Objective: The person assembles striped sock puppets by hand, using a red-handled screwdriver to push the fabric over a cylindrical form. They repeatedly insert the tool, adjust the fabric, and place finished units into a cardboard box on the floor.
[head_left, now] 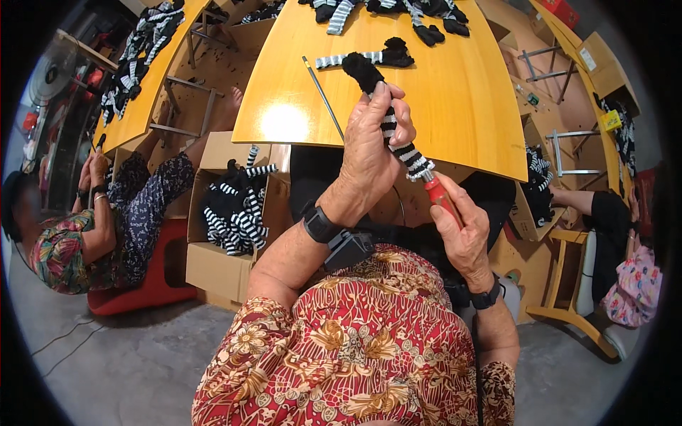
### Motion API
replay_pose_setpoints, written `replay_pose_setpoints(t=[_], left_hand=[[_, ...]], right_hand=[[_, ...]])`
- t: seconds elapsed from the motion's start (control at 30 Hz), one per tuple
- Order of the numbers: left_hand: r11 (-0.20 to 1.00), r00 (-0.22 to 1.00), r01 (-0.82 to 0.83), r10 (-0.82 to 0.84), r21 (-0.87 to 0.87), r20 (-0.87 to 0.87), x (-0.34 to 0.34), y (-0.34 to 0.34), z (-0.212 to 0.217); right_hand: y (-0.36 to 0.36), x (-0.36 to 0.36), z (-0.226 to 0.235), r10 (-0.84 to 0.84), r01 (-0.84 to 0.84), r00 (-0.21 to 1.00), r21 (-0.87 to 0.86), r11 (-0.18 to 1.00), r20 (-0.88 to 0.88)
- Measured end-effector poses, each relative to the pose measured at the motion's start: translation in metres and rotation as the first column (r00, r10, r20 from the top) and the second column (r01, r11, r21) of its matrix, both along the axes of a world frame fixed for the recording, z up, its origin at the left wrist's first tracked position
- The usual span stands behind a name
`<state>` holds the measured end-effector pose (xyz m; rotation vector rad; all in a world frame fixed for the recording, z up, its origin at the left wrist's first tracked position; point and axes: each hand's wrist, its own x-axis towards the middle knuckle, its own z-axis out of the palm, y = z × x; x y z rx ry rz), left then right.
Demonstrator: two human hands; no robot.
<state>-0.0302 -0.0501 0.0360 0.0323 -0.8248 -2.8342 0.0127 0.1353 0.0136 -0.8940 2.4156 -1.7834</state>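
Note:
My left hand [373,135] is closed round a black-and-white striped knitted tube [408,155], whose solid black end [361,71] sticks out past my fingers at the top. My right hand [465,227] grips a tool by its red handle [442,197]. A short stretch of the tool's metal shaft shows above the handle and goes into the tube's striped end; the rest of it is hidden in the knit. On the table beyond my hands lies another knitted piece [352,59], striped grey and white with a black end.
A thin dark rod [323,98] with a yellow tip lies on the yellow table [462,106]. Several knitted pieces [391,8] lie at its far edge. Cardboard boxes [217,266] of striped pieces stand left and right. Two people sit nearby, one on each side, at other tables.

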Motion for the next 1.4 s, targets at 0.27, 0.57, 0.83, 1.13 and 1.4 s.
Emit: replay_pose_setpoints(t=[0.27, 0.57, 0.83, 1.13, 1.4], left_hand=[[0.999, 0.999, 0.038, -0.039, -0.031, -0.023, 0.003, 0.009, -0.008], [0.998, 1.0, -0.003, 0.002, -0.069, -0.017, 0.013, -0.002, 0.015], [0.938, 0.984, -0.16, 0.129, -0.309, -0.119, 0.005, -0.037, 0.003], [0.897, 0.947, -0.296, 0.321, -0.329, 0.024, 0.002, -0.037, -0.019], [0.971, 0.998, -0.049, 0.058, -0.235, 0.032, 0.001, -0.042, -0.012]], right_hand=[[-0.004, -0.001, -0.003, -0.053, 0.062, 0.98, 0.039, 0.997, -0.191], [0.009, -0.01, 0.008, 0.035, -0.036, 0.998, -0.006, 0.999, -0.055], [0.021, -0.004, -0.008, 0.262, -0.044, 0.794, -0.378, 0.925, 0.548], [0.012, 0.011, 0.004, -0.016, 0.024, 0.981, -0.043, 0.999, 0.192], [0.025, 0.005, 0.007, 0.07, -0.041, 0.911, -0.08, 0.996, 0.407]])
